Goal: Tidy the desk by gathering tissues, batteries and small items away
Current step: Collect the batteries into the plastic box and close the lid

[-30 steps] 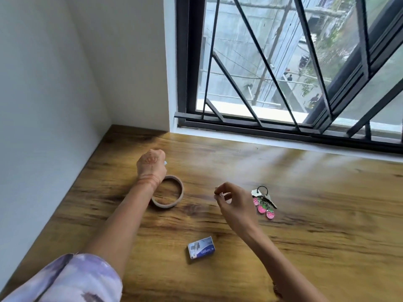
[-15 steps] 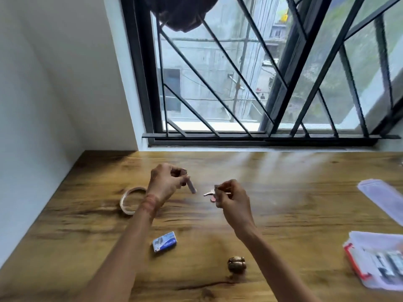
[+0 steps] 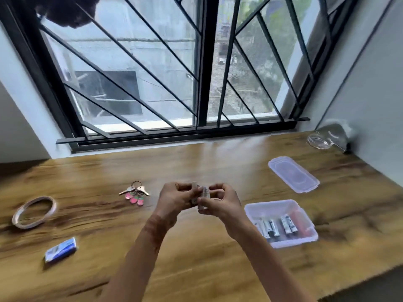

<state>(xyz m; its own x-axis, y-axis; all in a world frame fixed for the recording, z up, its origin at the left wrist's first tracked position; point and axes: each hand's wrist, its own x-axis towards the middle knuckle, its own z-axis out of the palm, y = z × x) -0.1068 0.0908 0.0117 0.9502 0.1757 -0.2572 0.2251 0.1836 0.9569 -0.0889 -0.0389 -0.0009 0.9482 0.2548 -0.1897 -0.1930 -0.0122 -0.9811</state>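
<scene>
Over the middle of the wooden desk (image 3: 196, 258) my left hand (image 3: 174, 198) and my right hand (image 3: 220, 203) meet, each pinching a small battery (image 3: 204, 198) upright between fingers and thumb. The left one's battery (image 3: 194, 186) shows just above its fingers. To the right stands an open clear plastic box (image 3: 305, 236) with several batteries (image 3: 275, 225) lying inside. Its lid (image 3: 293, 174) lies flat farther back.
A key bunch (image 3: 135, 192) with pink charms lies left of my hands. A tape ring (image 3: 33, 211) sits near the desk's left end, and a small blue box (image 3: 61, 250) in front of it. A clear glass object (image 3: 327, 136) lies in the back right corner by the window.
My view has swung right, bringing the plastic box and lid into sight. My two hands have come together, and my right hand now holds a battery instead of the keys.
</scene>
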